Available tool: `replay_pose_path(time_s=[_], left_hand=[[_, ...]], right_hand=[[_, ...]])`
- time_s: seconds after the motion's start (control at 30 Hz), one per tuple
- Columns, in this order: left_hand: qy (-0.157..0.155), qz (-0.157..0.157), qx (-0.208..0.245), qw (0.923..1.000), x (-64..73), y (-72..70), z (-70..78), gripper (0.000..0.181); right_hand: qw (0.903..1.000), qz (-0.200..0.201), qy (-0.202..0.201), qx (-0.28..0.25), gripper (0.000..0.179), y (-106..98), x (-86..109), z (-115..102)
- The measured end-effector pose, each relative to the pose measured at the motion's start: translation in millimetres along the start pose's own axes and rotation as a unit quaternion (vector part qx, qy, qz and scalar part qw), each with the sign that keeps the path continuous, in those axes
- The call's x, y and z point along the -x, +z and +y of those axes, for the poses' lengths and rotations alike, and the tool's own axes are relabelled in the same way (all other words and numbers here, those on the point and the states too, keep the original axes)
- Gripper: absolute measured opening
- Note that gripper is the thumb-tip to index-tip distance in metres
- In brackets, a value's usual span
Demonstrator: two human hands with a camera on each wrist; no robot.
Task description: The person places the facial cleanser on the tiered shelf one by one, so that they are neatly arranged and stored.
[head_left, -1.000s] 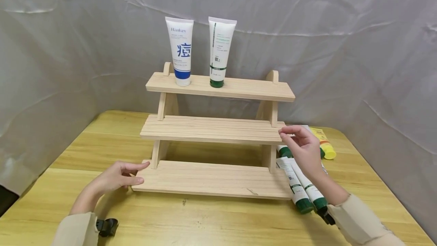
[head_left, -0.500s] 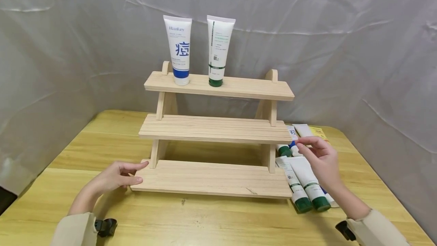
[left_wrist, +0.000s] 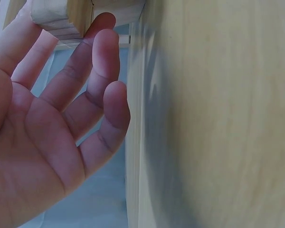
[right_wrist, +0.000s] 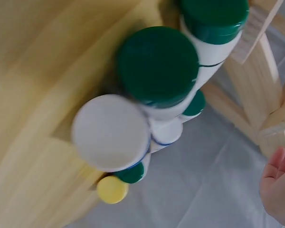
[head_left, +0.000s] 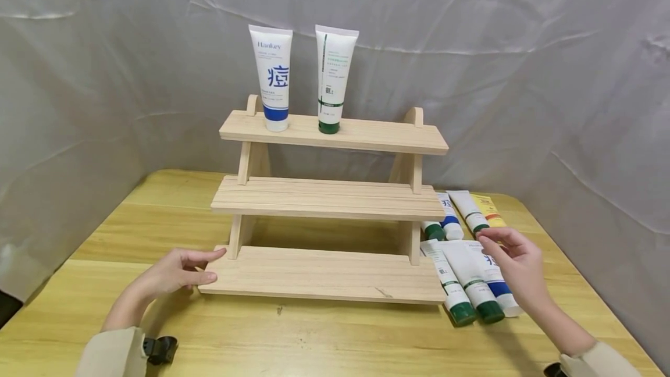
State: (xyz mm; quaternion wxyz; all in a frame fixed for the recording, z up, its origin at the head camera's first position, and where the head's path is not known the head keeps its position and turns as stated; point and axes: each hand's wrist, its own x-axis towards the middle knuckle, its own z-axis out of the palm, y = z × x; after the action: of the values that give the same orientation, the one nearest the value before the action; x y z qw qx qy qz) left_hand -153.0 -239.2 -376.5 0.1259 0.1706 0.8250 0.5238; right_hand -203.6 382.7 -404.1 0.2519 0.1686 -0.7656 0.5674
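A three-tier wooden display rack (head_left: pixel 324 272) stands on the table. My left hand (head_left: pixel 175 269) grips the left end of its bottom shelf, thumb in front; the left wrist view shows index and thumb at the wood (left_wrist: pixel 61 19), other fingers bent loosely. My right hand (head_left: pixel 515 260) hovers over tubes lying right of the rack, thumb and index tips close together with nothing visible between them. Nearest below it are a blue-banded white tube (head_left: pixel 492 272) and a green-capped tube (head_left: pixel 467 208). On the top shelf stand a blue-banded tube (head_left: pixel 274 74) and a green-capped tube (head_left: pixel 335 77).
Two more green-capped tubes, one at the front left (head_left: pixel 447 281) and one beside it (head_left: pixel 473 284), lie against the rack's right side. Behind them are another blue-banded tube (head_left: pixel 450 220) and a yellow tube (head_left: pixel 488 208). Grey cloth (head_left: pixel 523 103) hangs behind the table (head_left: pixel 314 336).
My right hand has moved from the middle shelf's right end rightward and down over the lying tubes. My left hand stays at the bottom shelf, and both standing tubes remain in place.
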Motion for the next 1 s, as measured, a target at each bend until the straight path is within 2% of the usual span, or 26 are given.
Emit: replay_pose_path(time_s=[0.03, 0.07, 0.17, 0.27, 0.3, 0.33, 0.47, 0.57, 0.67, 0.87, 1.0], left_hand=[[0.0, 0.0, 0.0, 1.0, 0.0, 0.0, -0.1, 0.055], [0.0, 0.0, 0.0, 1.0, 0.0, 0.0, -0.2, 0.055], [0.0, -0.001, -0.003, 1.0, -0.1, -0.2, -0.4, 0.055], [0.0, -0.001, -0.005, 1.0, -0.2, -0.3, -0.3, 0.055], [0.001, -0.002, -0.005, 1.0, -0.3, -0.3, -0.3, 0.055], [0.001, -0.002, -0.004, 1.0, -0.4, -0.2, -0.3, 0.055], [0.001, -0.002, -0.005, 1.0, -0.9, -0.7, -1.0, 0.055], [0.0, -0.002, -0.007, 1.0, -1.0, -1.1, -1.4, 0.055], [0.001, -0.002, -0.006, 1.0, -0.9, -1.3, -1.9, 0.054], [0.002, -0.003, -0.006, 1.0, -1.1, -1.4, -2.6, 0.054], [0.004, -0.005, -0.009, 0.9999, -1.4, -1.4, -2.5, 0.054]], right_hand=[[1.0, 0.001, 0.001, 0.001, 0.022, -3, 1.8, 1], [0.9996, -0.006, -0.001, -0.026, 0.02, -2, 3.8, -7], [0.9999, 0.0, 0.006, -0.015, 0.019, -9, 8.6, -7], [0.9995, 0.008, 0.027, 0.009, 0.019, -16, 13.6, -2], [0.9984, 0.016, 0.037, 0.039, 0.021, -23, 14.8, 10], [0.9979, 0.021, 0.044, 0.044, 0.021, -26, 16.5, 12], [0.9947, 0.032, 0.061, 0.076, 0.021, -33, 23.1, 17], [0.9888, 0.035, 0.079, 0.122, 0.021, -36, 28.6, 18], [0.9839, 0.024, 0.092, 0.151, 0.022, -38, 33.1, 17], [0.9795, -0.007, 0.123, 0.159, 0.028, -43, 38.2, 13], [0.9682, -0.033, 0.161, 0.188, 0.035, -44, 38.8, 0]])
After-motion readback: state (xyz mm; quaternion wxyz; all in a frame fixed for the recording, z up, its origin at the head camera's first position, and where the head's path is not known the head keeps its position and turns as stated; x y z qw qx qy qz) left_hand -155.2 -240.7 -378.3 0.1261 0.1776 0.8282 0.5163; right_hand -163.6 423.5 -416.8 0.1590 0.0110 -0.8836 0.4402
